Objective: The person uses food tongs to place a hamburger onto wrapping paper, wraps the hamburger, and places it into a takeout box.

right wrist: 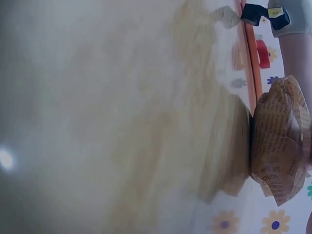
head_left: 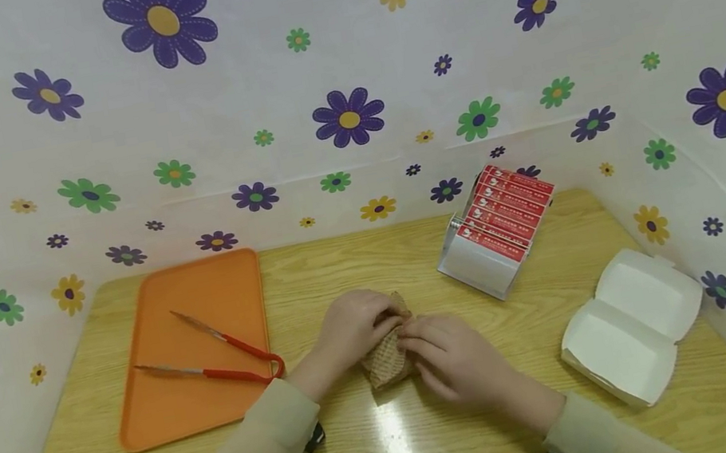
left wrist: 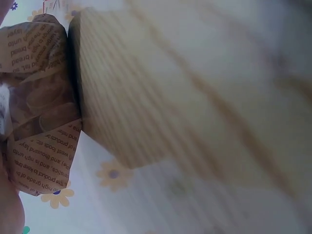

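Both my hands closed on the bundle (head_left: 386,356), a small package wrapped in brown printed paper, at the middle of the table (head_left: 411,250). My left hand (head_left: 352,327) curled over its far left side, fingers bent down onto the paper. My right hand (head_left: 448,357) covered its near right side, fingertips pressed into the wrap beside my left fingers. The bundle rested on the wood, between my palms. From the left wrist, the paper (left wrist: 41,102) showed crumpled folds with lines of print, and something rounded lay inside, too blurred for me to name. From the right wrist, the bundle (right wrist: 280,146) stood puffed and creased just beside the table's edge.

To my left lay the orange tray (head_left: 169,406), holding only red-handled tongs (head_left: 225,356) with their arms spread apart. At the far right stood a metal holder (head_left: 479,267) filled with a row of red-topped packets (head_left: 509,209). Nearer on the right sat the white box (head_left: 631,325), its hinged lid open flat, with nothing in either half. It lay well apart from the bundle.
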A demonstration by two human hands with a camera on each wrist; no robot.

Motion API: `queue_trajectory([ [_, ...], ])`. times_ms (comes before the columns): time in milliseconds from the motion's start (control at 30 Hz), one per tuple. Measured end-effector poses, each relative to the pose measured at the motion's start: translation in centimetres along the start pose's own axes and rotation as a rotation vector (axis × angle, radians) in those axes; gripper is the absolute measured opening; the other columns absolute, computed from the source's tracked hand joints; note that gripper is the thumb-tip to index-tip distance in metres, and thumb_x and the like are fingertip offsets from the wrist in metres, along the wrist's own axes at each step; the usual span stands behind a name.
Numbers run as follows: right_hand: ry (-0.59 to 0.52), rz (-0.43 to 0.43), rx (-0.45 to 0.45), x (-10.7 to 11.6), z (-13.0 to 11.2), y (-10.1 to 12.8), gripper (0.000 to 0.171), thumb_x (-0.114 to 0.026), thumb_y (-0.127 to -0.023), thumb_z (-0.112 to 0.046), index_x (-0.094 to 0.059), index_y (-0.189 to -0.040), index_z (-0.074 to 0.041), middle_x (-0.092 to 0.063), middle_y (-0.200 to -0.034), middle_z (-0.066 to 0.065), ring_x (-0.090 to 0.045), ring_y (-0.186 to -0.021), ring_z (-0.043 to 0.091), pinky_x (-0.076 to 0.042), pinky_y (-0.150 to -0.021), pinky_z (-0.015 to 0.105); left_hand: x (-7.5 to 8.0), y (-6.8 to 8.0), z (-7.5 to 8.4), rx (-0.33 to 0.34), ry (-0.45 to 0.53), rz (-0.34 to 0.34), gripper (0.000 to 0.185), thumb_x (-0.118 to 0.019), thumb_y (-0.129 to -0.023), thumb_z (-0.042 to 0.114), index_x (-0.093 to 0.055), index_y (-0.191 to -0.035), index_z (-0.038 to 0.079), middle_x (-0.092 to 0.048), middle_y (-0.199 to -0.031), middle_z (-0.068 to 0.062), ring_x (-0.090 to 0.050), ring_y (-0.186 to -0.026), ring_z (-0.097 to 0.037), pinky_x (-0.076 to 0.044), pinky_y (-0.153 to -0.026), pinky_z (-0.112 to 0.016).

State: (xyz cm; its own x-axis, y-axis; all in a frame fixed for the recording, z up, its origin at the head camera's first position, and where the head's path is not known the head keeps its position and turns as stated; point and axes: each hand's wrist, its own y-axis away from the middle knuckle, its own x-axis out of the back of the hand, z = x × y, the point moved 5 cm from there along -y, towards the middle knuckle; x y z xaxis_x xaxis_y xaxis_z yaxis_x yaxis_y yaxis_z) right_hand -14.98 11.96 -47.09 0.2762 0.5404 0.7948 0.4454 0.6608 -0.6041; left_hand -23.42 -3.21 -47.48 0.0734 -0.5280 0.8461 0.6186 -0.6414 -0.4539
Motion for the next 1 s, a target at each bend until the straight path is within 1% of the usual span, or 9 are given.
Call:
queue_trajectory([
  [200, 0.02, -0.055, 0.025, -0.3, -0.3, 0.3, 0.039, -0.065, -0.094, -0.015, -0.071, -0.129, 0.002, -0.074, -0.128, 0.013, -0.072, -0.121, 0.031, -0.059, -0.107, 0.045, -0.2, -0.3, -0.7, 0.167, 0.116, -0.049, 0.021, -0.086, -0.09, 0.03, -0.08, -0.107, 0.019, -0.083, -0.1, 0.005, -0.077, -0.09, -0.011, -0.064, -0.083, -0.029],
  [267, 0.017, -0.072, 0.012, -0.3, -0.2, 0.4, 0.041, -0.066, -0.094, -0.015, -0.07, -0.13, 0.001, -0.074, -0.13, 0.013, -0.071, -0.122, 0.031, -0.059, -0.108, 0.045, -0.2, -0.4, -0.8, 0.172, 0.097, -0.036, 0.027, -0.085, -0.091, 0.031, -0.078, -0.113, 0.017, -0.081, -0.106, 0.003, -0.076, -0.096, -0.014, -0.063, -0.087, -0.031],
  [367, 0.007, -0.096, -0.009, -0.4, -0.2, 0.3, 0.04, -0.065, -0.095, -0.014, -0.07, -0.132, 0.001, -0.073, -0.131, 0.012, -0.07, -0.123, 0.03, -0.058, -0.109, 0.046, 0.6, -0.3, -0.6, 0.091, 0.015, 0.071, 0.03, -0.085, -0.091, 0.028, -0.077, -0.116, 0.012, -0.078, -0.112, -0.003, -0.074, -0.103, -0.019, -0.062, -0.095, -0.035],
  [467, -0.003, -0.117, -0.036, -0.5, -0.1, 0.3, 0.04, -0.066, -0.095, -0.014, -0.07, -0.132, 0.0, -0.073, -0.132, 0.011, -0.07, -0.124, 0.029, -0.058, -0.109, 0.045, 1.8, 0.3, 0.3, -0.05, -0.091, 0.21, 0.027, -0.087, -0.088, 0.025, -0.077, -0.109, 0.01, -0.076, -0.107, -0.004, -0.071, -0.1, -0.021, -0.061, -0.095, -0.037],
  [533, -0.01, -0.123, -0.054, -0.5, -0.1, 0.2, 0.041, -0.068, -0.093, -0.013, -0.071, -0.131, -0.001, -0.073, -0.132, 0.011, -0.07, -0.124, 0.028, -0.058, -0.11, 0.043, 2.4, 1.0, 1.0, -0.142, -0.135, 0.256, 0.024, -0.088, -0.086, 0.023, -0.078, -0.103, 0.01, -0.076, -0.102, -0.003, -0.071, -0.095, -0.02, -0.062, -0.091, -0.036],
  [600, -0.023, -0.122, -0.069, -0.4, -0.2, 0.2, 0.042, -0.071, -0.09, -0.012, -0.071, -0.131, -0.001, -0.073, -0.132, 0.011, -0.07, -0.124, 0.028, -0.058, -0.109, 0.042, 2.5, 1.9, 1.6, -0.212, -0.153, 0.231, 0.021, -0.086, -0.088, 0.023, -0.078, -0.102, 0.009, -0.076, -0.102, -0.002, -0.072, -0.095, -0.018, -0.062, -0.09, -0.034],
  [667, -0.037, -0.118, -0.082, -0.3, -0.2, 0.1, 0.044, -0.074, -0.088, -0.011, -0.072, -0.131, -0.001, -0.073, -0.132, 0.012, -0.07, -0.124, 0.028, -0.058, -0.109, 0.042, 2.2, 2.5, 2.0, -0.237, -0.142, 0.16, 0.022, -0.083, -0.092, 0.024, -0.078, -0.107, 0.009, -0.077, -0.108, -0.001, -0.072, -0.102, -0.017, -0.062, -0.094, -0.032],
  [767, -0.059, -0.107, -0.103, -0.2, -0.1, 0.1, 0.044, -0.075, -0.087, -0.009, -0.072, -0.13, -0.001, -0.074, -0.131, 0.013, -0.07, -0.124, 0.027, -0.059, -0.108, 0.041, 1.5, 3.1, 2.1, -0.212, -0.134, 0.061, 0.031, -0.079, -0.096, 0.028, -0.076, -0.119, 0.007, -0.075, -0.119, -0.003, -0.071, -0.113, -0.018, -0.06, -0.102, -0.03],
  [1000, -0.042, -0.047, -0.143, 0.1, 0.3, 0.2, 0.034, -0.07, -0.091, -0.008, -0.074, -0.124, 0.0, -0.074, -0.13, 0.014, -0.071, -0.121, 0.028, -0.059, -0.107, 0.042, 0.7, 3.6, 2.4, -0.225, -0.218, -0.04, 0.05, -0.076, -0.098, 0.037, -0.07, -0.133, 0.002, -0.07, -0.134, -0.008, -0.067, -0.125, -0.022, -0.056, -0.113, -0.032],
])
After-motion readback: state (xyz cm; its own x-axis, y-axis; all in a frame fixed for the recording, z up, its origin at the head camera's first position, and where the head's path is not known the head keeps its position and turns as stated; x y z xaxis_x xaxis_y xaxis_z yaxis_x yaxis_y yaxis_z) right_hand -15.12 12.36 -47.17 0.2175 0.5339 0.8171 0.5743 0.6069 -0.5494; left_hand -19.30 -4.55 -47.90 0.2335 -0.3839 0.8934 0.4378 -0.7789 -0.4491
